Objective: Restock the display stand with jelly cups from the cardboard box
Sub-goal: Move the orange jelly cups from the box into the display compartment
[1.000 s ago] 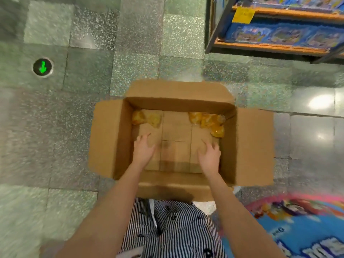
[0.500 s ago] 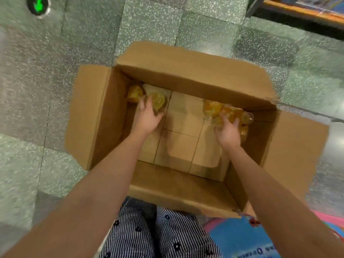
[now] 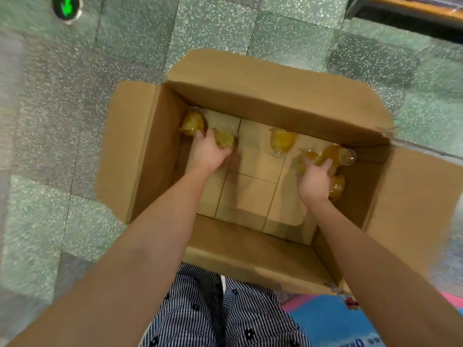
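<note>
the person looks to be at the picking step: inside the open brown cardboard box [image 3: 275, 106] the left hand [image 3: 208, 156] curls round one clear amber jelly cup [image 3: 225, 141], the right hand [image 3: 314, 182] grips a second jelly cup [image 3: 332, 151] by the far right corner, and next both need lifting clear.

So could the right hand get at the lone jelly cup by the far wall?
Probably yes: the lone jelly cup sits apart on the bare floor of the box, just beside the right hand, nothing between, though that hand grips the corner cups.
</note>
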